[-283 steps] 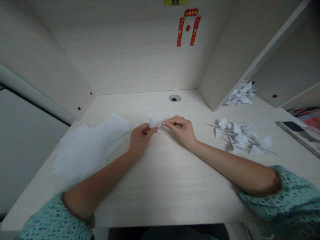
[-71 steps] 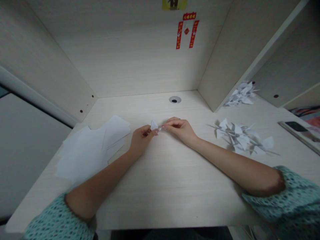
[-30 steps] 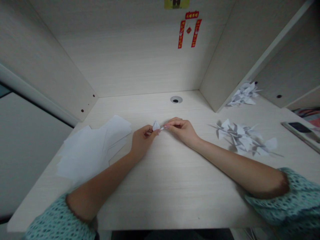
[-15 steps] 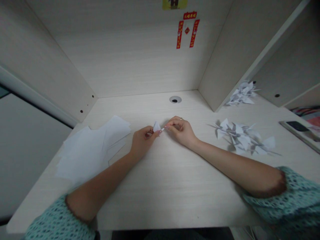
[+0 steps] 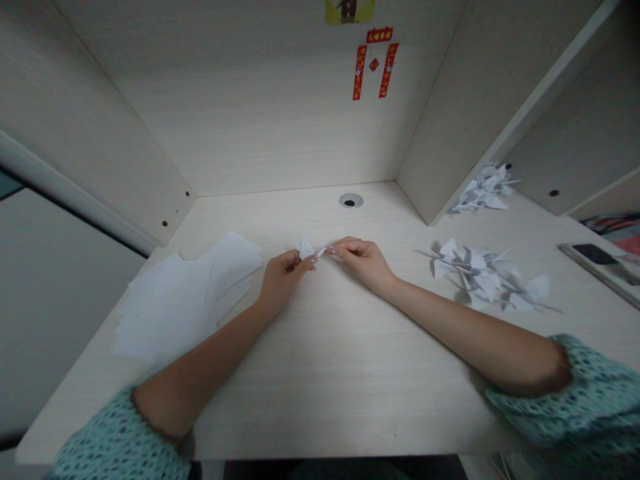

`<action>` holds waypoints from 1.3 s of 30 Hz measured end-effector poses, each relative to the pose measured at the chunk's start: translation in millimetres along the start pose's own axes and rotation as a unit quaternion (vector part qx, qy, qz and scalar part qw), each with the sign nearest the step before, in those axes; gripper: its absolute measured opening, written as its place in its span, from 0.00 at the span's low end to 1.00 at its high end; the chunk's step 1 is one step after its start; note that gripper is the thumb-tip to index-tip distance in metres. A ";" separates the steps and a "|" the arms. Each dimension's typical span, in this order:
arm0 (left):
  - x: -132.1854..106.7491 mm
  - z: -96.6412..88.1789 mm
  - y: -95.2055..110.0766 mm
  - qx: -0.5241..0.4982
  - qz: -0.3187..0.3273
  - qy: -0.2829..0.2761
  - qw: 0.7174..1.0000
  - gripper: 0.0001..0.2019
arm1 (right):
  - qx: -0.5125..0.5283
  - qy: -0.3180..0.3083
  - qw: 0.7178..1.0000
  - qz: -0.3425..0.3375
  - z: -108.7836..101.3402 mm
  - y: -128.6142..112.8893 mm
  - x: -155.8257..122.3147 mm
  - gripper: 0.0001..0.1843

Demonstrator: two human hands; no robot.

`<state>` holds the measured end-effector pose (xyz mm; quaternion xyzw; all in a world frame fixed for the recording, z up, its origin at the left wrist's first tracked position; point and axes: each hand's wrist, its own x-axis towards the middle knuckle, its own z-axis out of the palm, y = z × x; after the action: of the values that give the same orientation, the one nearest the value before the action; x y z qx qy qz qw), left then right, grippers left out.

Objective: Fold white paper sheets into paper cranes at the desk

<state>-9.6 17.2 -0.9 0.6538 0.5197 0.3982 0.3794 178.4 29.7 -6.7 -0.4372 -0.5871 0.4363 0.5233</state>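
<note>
A small white folded paper crane is held over the middle of the desk. My left hand pinches its body between thumb and fingers. A thin pointed strip of the same paper sticks out to the right, and my right hand pinches its end between thumb and forefinger. Part of the fold is hidden behind the left fingers. Left of my left hand lies a spread stack of white paper sheets. To the right of my right hand sits a pile of folded paper cranes.
A second pile of paper cranes lies beyond the upright divider. A phone rests at the right. A round cable hole is set in the desk near the back panel, which carries red stickers.
My left hand has shifted slightly left with the paper crane. My right fingers have also moved a little left and up, still pinching the thin point.
</note>
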 end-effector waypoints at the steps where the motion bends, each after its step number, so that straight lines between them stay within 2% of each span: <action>1: -0.3 0.1 0.1 -0.001 0.002 -0.001 1.000 0.17 | -0.003 -0.002 1.000 -0.002 0.0 0.0 -0.2 0.14; 14: -0.4 0.2 -2.3 -0.016 0.017 -0.005 1.000 0.16 | 0.052 -0.028 0.997 0.045 0.0 -3.8 -0.7 0.13; 30: -1.8 -0.1 -0.1 0.009 0.014 -0.004 1.000 0.17 | -0.022 -0.042 0.999 -0.021 -1.4 -0.9 -0.8 0.13; 35: -2.0 -0.2 1.7 0.008 0.015 -0.004 1.000 0.17 | -0.068 -0.024 0.996 -0.049 -1.4 2.8 -1.3 0.11; 39: -2.4 0.1 2.4 0.013 0.012 -0.001 1.000 0.17 | -0.069 -0.017 0.996 -0.046 -0.8 0.4 -2.3 0.11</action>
<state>-8.9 14.4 0.9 0.6651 0.5165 0.3957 0.3665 179.4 27.6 -7.6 -0.4371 -0.6439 0.3773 0.5019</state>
